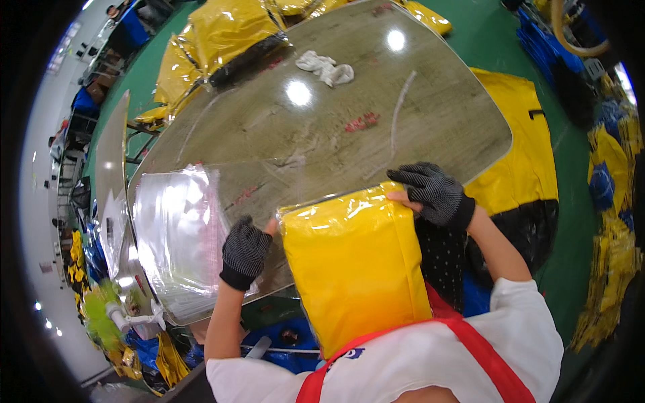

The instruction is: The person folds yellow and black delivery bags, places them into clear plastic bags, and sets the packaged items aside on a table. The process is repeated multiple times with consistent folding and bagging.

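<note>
A folded yellow garment [356,262] in a clear plastic bag lies against my front, at the near edge of the table. My right hand [435,196], in a dark dotted glove with bare fingertips, grips its far right corner, thumb on the yellow face. At the far left corner is my left hand [246,252], gloved alike. Its fingers are curled, and a bare fingertip meets the edge of the bag. Left of that hand lies a stack of clear plastic bags [180,228] on the table.
The grey-brown table [349,74] bears a crumpled white cloth [325,68]. Yellow bagged garments [232,37] are heaped at its far left. A yellow and black garment [517,148] hangs at the right. Piles of yellow and blue goods [608,228] stand farther right.
</note>
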